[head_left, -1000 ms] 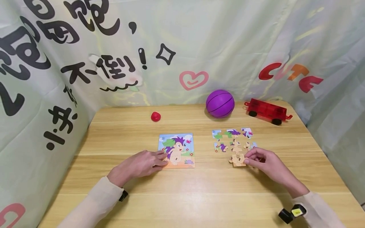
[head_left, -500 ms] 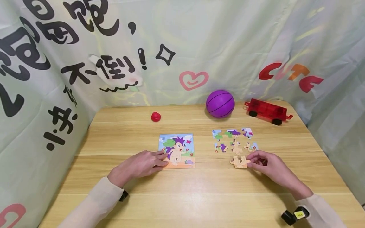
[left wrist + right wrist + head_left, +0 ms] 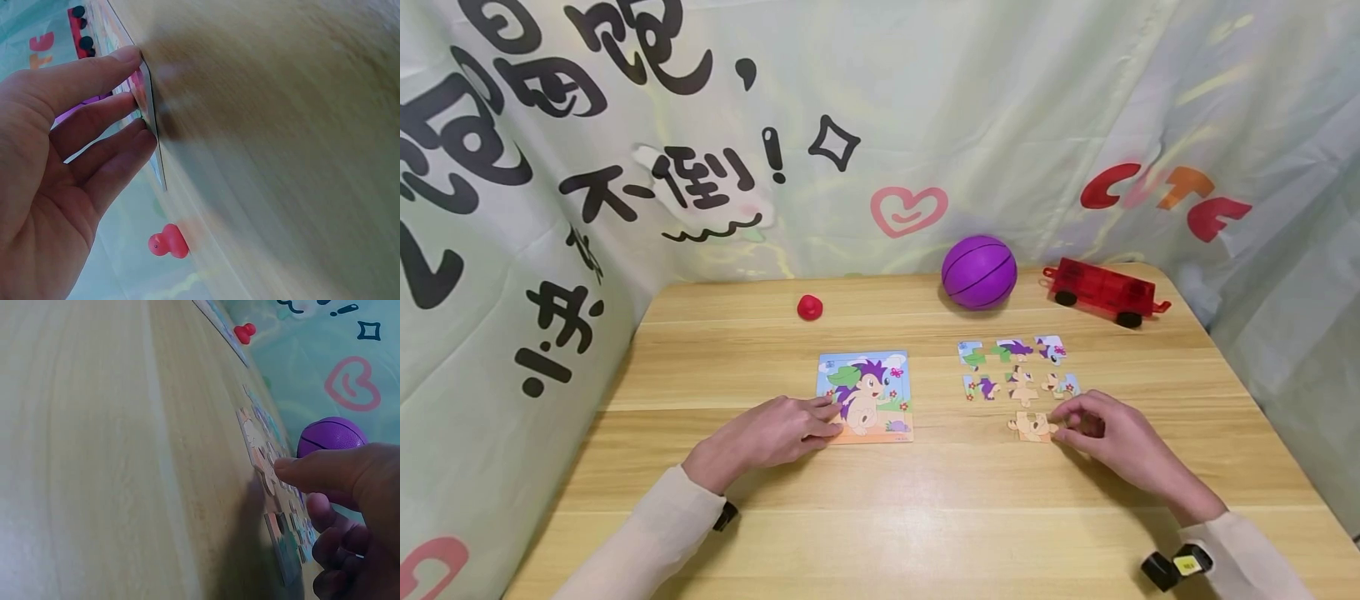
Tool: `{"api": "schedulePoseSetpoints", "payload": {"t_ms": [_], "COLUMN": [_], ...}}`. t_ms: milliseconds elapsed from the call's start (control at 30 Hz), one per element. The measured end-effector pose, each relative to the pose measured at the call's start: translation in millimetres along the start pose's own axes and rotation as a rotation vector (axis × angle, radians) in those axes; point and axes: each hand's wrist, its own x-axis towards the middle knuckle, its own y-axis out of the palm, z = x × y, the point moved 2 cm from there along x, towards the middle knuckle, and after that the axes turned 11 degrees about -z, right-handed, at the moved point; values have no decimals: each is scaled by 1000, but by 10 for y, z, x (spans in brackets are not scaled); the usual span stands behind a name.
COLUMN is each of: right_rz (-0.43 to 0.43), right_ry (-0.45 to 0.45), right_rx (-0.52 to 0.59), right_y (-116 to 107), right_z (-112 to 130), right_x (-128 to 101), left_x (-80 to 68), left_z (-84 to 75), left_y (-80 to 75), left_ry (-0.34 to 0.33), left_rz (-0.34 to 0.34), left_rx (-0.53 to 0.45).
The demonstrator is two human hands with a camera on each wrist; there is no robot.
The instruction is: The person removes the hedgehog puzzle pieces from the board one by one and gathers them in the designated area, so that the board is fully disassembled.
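Note:
My left hand (image 3: 775, 433) rests its fingertips on the left edge of a square hedgehog picture board (image 3: 880, 375) lying on the table. In the left wrist view, the thumb and nearly straight fingers touch the board's edge. To the right, cut jigsaw pieces lie in spaced rows, among them a middle piece (image 3: 1022, 386). My right hand (image 3: 1108, 429) pinches the right end of the tan jigsaw piece (image 3: 1032, 426) in the front row, its thumb on top. The right wrist view shows another jigsaw piece (image 3: 284, 550) beneath this hand, which the hand hides in the head view.
A small red rounded toy (image 3: 809, 307) lies behind the picture board. Near the table's back edge stand a purple ball (image 3: 979, 273) and a red toy wagon (image 3: 1101, 289) with black wheels. A printed curtain (image 3: 1037, 108) hangs close around the wooden table (image 3: 880, 525).
The right hand has shifted slightly to the right with the tan front jigsaw piece, widening the gap below the middle row. The left hand has stayed on the picture board.

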Motion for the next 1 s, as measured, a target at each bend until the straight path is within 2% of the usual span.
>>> {"api": "schedulePoseSetpoints", "payload": {"t_ms": [167,333,1000], "right_rz": [-12,6,15], "right_ry": [-30,-15,4], "right_rx": [-68,-122,-157], "right_y": [20,59,80], "right_z": [11,26,29], "right_x": [2,1,64], "left_x": [-6,-9,0], "left_z": [2,4,-4], "left_y": [4,11,0], "left_ry": [3,10,15], "left_rz": [-1,-3,-2], "left_rx": [4,6,20]}}
